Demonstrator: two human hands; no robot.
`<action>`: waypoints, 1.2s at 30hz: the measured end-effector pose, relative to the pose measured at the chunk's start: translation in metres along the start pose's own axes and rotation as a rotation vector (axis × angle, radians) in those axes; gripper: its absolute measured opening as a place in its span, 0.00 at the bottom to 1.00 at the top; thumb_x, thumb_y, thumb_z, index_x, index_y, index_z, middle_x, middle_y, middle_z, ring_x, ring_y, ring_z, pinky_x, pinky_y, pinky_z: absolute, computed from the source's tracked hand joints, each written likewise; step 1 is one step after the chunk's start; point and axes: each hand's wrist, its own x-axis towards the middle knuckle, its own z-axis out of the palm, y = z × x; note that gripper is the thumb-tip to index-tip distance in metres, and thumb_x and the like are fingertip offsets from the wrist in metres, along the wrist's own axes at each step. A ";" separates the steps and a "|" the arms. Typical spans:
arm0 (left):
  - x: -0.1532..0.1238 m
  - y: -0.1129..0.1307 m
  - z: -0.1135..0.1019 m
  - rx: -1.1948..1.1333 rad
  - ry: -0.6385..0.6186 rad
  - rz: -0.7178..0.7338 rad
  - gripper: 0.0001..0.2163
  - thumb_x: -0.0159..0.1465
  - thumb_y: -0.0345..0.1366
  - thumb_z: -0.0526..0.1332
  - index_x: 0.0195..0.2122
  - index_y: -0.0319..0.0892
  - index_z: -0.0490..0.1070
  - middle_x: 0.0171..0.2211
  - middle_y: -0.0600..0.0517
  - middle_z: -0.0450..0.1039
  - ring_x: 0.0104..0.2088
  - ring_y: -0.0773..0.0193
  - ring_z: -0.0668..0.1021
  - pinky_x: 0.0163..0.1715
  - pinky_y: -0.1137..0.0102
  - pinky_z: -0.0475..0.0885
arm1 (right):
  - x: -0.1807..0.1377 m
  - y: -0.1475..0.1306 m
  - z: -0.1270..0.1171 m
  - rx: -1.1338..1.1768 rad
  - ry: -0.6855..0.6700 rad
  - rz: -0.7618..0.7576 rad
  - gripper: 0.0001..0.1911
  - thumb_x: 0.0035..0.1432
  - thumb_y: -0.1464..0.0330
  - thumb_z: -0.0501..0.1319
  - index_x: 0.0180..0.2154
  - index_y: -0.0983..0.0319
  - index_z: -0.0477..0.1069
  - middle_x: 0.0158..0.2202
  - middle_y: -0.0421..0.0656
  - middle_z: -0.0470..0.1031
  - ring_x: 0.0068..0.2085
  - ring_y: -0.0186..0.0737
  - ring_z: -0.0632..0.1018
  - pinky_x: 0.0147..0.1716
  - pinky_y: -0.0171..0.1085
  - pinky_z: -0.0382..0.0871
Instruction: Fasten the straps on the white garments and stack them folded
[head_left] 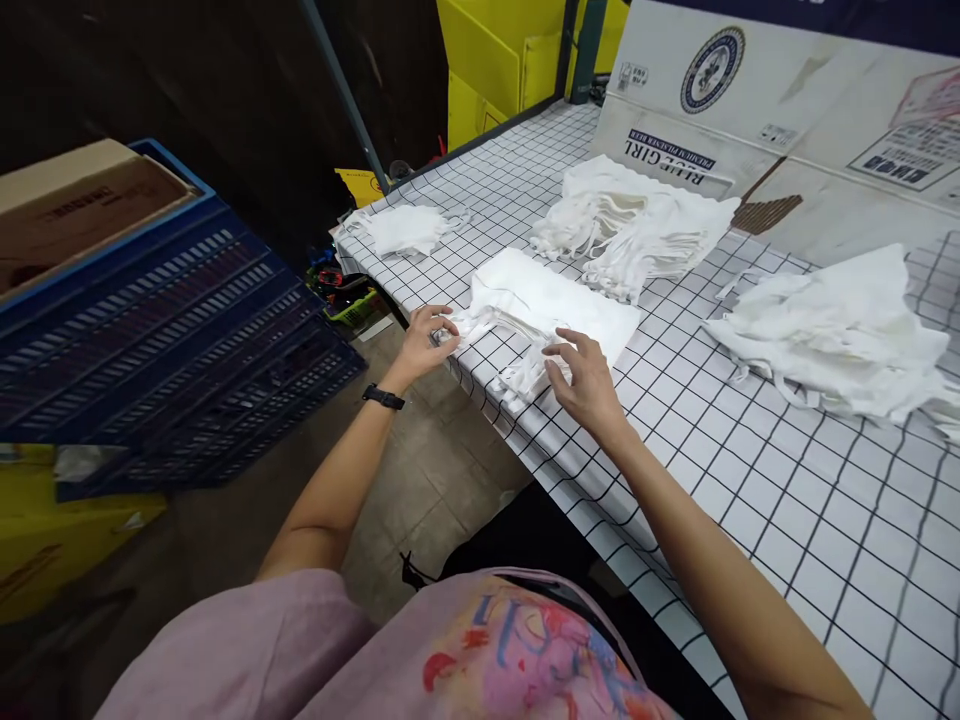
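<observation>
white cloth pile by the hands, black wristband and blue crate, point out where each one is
White cloth pile (559, 292): head view, on its flat top
Black wristband (383, 397): head view, on the band
Blue crate (191, 325): head view, on its slatted side

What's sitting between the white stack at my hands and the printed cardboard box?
Another white fabric pile lies on the checked cloth between that stack and the box, in the head view.
</observation>
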 end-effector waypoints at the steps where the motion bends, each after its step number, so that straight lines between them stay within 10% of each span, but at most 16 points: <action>1: 0.000 0.002 0.000 0.013 -0.006 0.007 0.06 0.64 0.41 0.64 0.34 0.45 0.76 0.59 0.47 0.70 0.63 0.47 0.66 0.63 0.48 0.64 | -0.004 -0.003 0.001 0.022 -0.006 0.002 0.12 0.68 0.66 0.56 0.47 0.59 0.76 0.61 0.55 0.72 0.62 0.58 0.72 0.58 0.60 0.68; 12: -0.009 0.017 -0.009 0.043 0.033 -0.016 0.07 0.66 0.35 0.59 0.42 0.45 0.75 0.59 0.45 0.70 0.60 0.49 0.68 0.59 0.50 0.65 | 0.053 -0.017 0.022 -0.035 -0.161 -0.197 0.22 0.68 0.72 0.49 0.57 0.63 0.74 0.69 0.57 0.65 0.69 0.56 0.66 0.62 0.58 0.66; 23: -0.005 0.008 -0.014 0.069 0.015 0.060 0.06 0.67 0.38 0.61 0.34 0.43 0.74 0.58 0.45 0.71 0.61 0.49 0.66 0.59 0.50 0.65 | 0.096 -0.029 0.053 -0.337 -0.498 0.086 0.35 0.76 0.58 0.40 0.75 0.70 0.47 0.78 0.55 0.42 0.77 0.50 0.47 0.73 0.55 0.43; 36: 0.040 0.017 0.000 0.020 0.194 0.017 0.06 0.65 0.33 0.56 0.40 0.43 0.71 0.51 0.43 0.72 0.57 0.52 0.74 0.61 0.53 0.70 | 0.105 -0.022 0.030 -0.293 -0.283 0.089 0.31 0.77 0.58 0.40 0.72 0.66 0.57 0.76 0.56 0.52 0.76 0.50 0.52 0.71 0.52 0.50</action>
